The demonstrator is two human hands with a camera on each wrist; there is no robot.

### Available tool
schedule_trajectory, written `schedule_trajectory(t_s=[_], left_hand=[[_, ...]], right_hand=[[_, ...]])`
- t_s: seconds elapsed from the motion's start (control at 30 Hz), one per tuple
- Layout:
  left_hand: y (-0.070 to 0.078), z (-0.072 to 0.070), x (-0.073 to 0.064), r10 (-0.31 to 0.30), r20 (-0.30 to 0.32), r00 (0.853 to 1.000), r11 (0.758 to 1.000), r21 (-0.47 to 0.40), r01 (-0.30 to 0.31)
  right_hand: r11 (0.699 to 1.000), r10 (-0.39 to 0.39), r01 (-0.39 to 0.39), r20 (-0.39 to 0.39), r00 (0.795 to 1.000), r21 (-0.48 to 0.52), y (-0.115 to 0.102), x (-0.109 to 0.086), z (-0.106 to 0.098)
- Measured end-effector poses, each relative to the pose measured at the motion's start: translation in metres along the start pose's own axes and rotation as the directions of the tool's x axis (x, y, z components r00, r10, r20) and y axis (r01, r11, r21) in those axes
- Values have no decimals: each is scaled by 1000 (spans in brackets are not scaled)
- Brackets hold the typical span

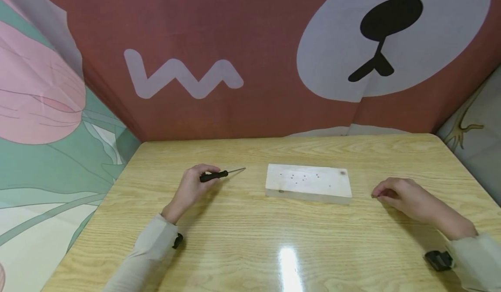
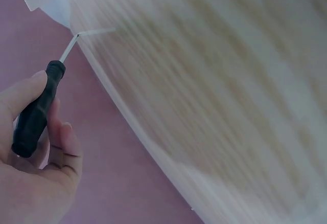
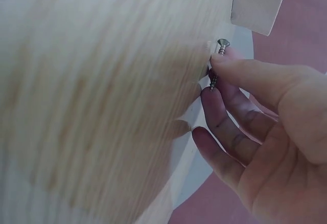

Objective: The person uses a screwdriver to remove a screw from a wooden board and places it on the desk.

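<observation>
My left hand grips the black handle of a screwdriver, whose thin metal shaft points right toward a wooden block. In the left wrist view the thumb and curled fingers wrap the screwdriver handle. At the right, my right hand pinches a small screw between thumb and fingers, close to the tabletop. The right wrist view shows the screw with its flat head up and threaded point down. Between the hands lies the pale wooden block, its top marked with several small dark holes.
The wood-grain table carries the block, with a bright light reflection near its front. A reddish-brown cloth with a cartoon face hangs behind the far edge. Patterned cloth hangs along the left side.
</observation>
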State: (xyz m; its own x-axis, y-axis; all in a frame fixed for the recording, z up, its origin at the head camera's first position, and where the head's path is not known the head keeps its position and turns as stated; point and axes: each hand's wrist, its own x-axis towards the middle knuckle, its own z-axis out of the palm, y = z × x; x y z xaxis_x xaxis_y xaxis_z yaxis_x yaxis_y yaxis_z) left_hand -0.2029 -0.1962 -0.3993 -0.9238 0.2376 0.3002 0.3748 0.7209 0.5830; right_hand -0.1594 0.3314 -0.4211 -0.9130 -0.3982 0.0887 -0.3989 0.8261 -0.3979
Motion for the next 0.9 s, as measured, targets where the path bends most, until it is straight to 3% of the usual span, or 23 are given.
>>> schedule_trajectory(t_s=[0.23, 0.5, 0.9], left_hand=[[-2, -3, -2, -11, 27, 1000, 999, 47, 10], [-5, -7, -1, -53, 98, 994, 996, 73, 46], [-6, -5, -1, -130, 259, 957, 989, 102, 107]], right_hand=[[999, -37, 37, 8, 999, 32, 3, -1, -2], [979, -198, 202, -133, 971, 21, 13, -3, 1], [974, -221, 224, -137, 966, 9, 14, -6, 0]])
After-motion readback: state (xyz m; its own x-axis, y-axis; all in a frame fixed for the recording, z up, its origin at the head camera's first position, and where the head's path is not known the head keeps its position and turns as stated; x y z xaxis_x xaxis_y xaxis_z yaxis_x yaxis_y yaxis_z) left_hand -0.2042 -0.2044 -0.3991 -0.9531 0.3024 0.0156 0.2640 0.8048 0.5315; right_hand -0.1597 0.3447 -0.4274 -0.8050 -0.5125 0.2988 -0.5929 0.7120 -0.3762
